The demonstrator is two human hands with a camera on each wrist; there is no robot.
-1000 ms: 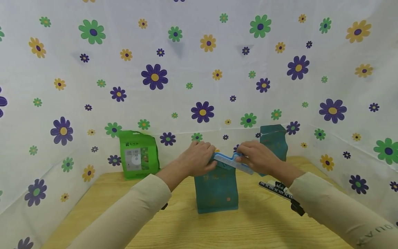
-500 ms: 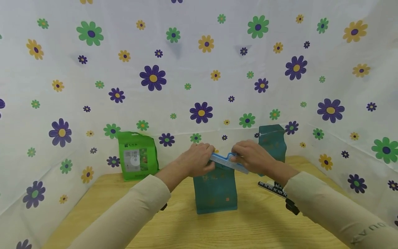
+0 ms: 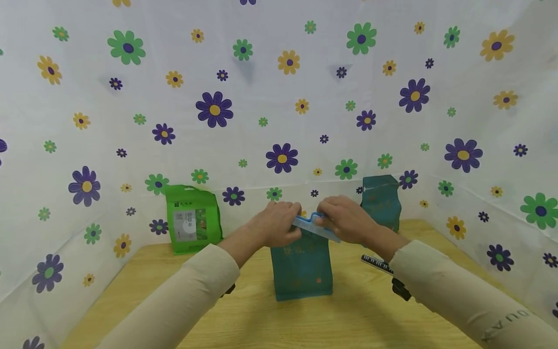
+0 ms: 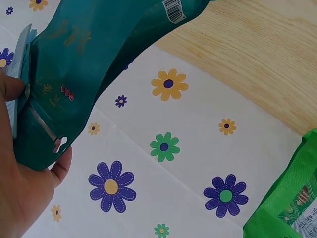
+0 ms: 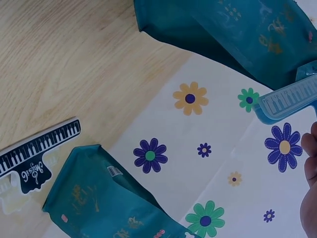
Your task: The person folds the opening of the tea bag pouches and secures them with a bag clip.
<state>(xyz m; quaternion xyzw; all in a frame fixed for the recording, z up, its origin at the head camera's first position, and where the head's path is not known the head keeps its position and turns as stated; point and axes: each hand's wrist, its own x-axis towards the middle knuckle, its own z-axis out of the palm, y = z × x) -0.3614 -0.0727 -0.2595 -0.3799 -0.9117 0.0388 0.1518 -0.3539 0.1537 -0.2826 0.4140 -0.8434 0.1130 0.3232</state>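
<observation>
A teal tea bag [image 3: 302, 271] stands upright on the wooden table, its top folded over. My left hand [image 3: 279, 223] grips the left end of that fold; in the left wrist view the thumb lies against it, near a hang hole in the bag's corner. Across the fold lies a light blue bag clip [image 3: 318, 231] with a piano-key pattern, slanting down to the right. My right hand [image 3: 346, 218] pinches the clip's raised handle. In the right wrist view, the clip's [image 5: 287, 99] free end sticks out past the bag's edge.
A bright green tea bag [image 3: 194, 220] stands at the back left. Another teal bag [image 3: 381, 201] is at the back right. In front of it lies a black piano-key clip [image 5: 42, 146], partly hidden by my right arm in the head view. Flower-printed sheeting [image 3: 253, 145] encloses the table.
My right hand has moved left, and the blue clip has slid left along the bag's fold toward my left hand. The left hand has stayed nearly still on the bag.
</observation>
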